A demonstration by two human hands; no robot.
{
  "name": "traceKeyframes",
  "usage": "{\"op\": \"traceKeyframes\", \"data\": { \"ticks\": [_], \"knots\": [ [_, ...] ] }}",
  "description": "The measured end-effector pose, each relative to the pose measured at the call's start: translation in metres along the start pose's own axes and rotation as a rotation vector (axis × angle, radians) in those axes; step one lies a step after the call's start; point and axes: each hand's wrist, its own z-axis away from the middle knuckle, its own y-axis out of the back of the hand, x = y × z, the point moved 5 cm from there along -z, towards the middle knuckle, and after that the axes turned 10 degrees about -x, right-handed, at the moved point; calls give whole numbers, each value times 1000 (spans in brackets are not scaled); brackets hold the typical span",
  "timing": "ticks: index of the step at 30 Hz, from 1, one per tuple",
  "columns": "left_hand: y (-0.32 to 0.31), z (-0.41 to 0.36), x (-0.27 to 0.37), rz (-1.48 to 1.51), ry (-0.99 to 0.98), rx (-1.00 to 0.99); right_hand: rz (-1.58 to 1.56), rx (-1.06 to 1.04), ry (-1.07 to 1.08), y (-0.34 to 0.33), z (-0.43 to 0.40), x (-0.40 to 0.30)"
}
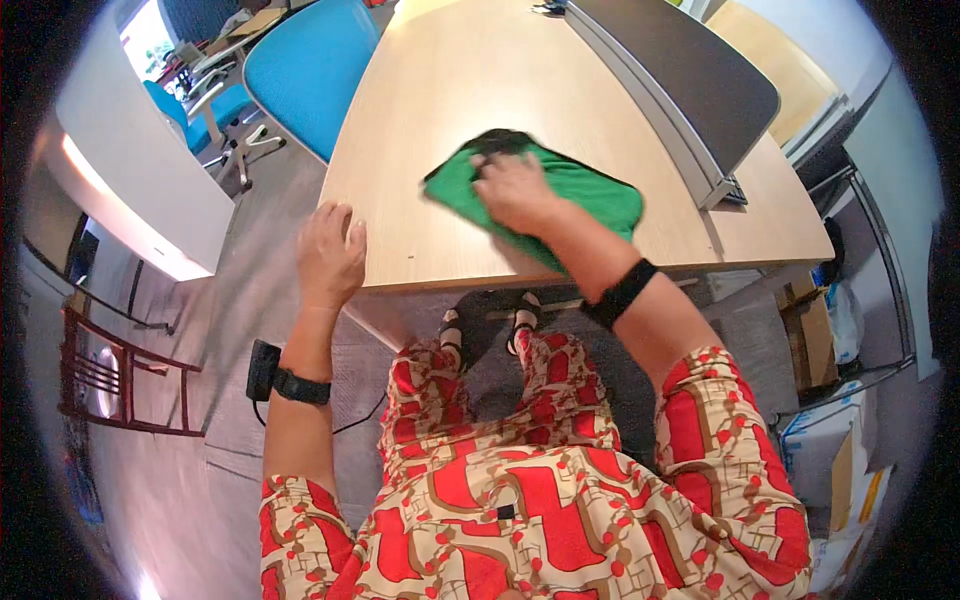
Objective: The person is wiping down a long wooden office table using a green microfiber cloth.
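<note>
A green cloth with a dark edge point(592, 196) lies on the light wood-grain table point(480, 82), close to its near edge. On top of the cloth is my right hand point(514, 191), its fingers bent over a dark patch; some blur shows there, and whether it grips the fabric cannot be told. My left hand point(330, 251) rests at the table's near left corner, fingers apart and holding nothing. Both forearms wear black straps, and the left one carries a small black device point(264, 370) with a cable.
A dark divider panel point(690, 67) on a metal rail stands along the table's right side. A blue mesh chair point(315, 67) is against the left edge. Cardboard boxes point(810, 345) are on the floor at right, and a wooden chair point(131, 375) is at left.
</note>
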Motion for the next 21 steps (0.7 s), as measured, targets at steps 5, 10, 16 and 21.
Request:
{"op": "traceKeyframes", "data": {
  "ticks": [5,10,16,21],
  "knots": [
    [1,4,-6,-41,-9,-11,-222,232,268,18,30,-69],
    [1,5,-4,-36,-31,6,-357,79,139,15,96,-14],
    [7,2,2,-49,-22,-8,-274,38,-304,-12,111,105],
    [3,1,0,-45,-30,5,-195,-74,-569,-10,59,126]
  ]
}}
